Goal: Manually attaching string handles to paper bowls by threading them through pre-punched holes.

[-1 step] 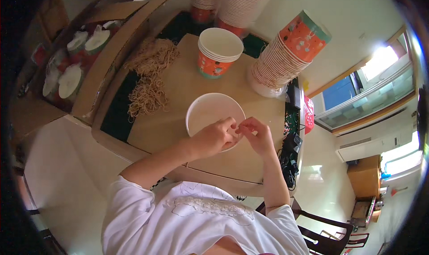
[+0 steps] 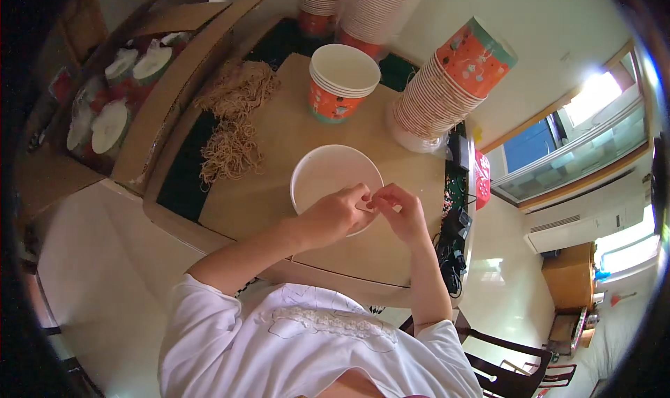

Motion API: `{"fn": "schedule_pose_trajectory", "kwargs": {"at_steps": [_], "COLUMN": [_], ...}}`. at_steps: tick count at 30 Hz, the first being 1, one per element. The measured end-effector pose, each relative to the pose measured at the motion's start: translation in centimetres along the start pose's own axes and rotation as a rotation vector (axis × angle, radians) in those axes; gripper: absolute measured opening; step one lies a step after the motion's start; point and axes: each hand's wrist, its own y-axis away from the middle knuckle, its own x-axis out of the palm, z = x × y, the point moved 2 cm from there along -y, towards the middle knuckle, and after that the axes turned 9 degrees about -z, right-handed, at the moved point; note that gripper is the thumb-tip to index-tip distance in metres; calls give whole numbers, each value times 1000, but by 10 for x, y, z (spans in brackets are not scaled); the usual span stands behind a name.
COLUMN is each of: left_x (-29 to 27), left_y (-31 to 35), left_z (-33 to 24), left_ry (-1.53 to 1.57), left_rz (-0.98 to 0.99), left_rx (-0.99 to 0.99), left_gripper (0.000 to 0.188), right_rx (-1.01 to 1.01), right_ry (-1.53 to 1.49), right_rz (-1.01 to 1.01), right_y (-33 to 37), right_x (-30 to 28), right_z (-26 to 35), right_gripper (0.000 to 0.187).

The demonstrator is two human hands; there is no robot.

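Observation:
A white round paper tub (image 2: 328, 171) stands before me on the brown board, its inside facing up. Over its near right rim my left hand (image 2: 338, 213) is closed, fingers curled together. Right beside it, my right hand (image 2: 401, 213) pinches with thumb and fingertips, almost touching the left. Something small and pale shows between the fingertips, too small to make out. Behind the tub stands a short nest of orange paper tubs (image 2: 338, 105) with white rims. To the left lies a loose pile of thin brown twine (image 2: 234, 147).
A tall leaning stack of paper tubs (image 2: 440, 84) stands at the back right, with further stacks (image 2: 380, 11) at the back. An open cardboard box (image 2: 150, 126) with wrapped tubs is on the left. Black cables (image 2: 452, 251) lie along the table's right edge.

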Motion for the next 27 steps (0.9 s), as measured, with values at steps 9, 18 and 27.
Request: {"fn": "schedule_pose_trajectory", "kwargs": {"at_steps": [9,18,27], "left_x": [9,19,13], "left_y": [-7,0,-6], "left_z": [4,23,14], "left_ry": [-22,1289,689], "left_rz": [107,267,274], "left_rx": [-62,-1351,-731], "left_gripper": [12,10,8], "right_rx": [-31,-346,-122], "right_ry": [6,7,-372], "right_rz": [-60,-564,-568], "right_y": [15,43,51], "right_x": [6,41,57], "right_z": [-6,2,-8], "right_gripper": [9,3,8]}}
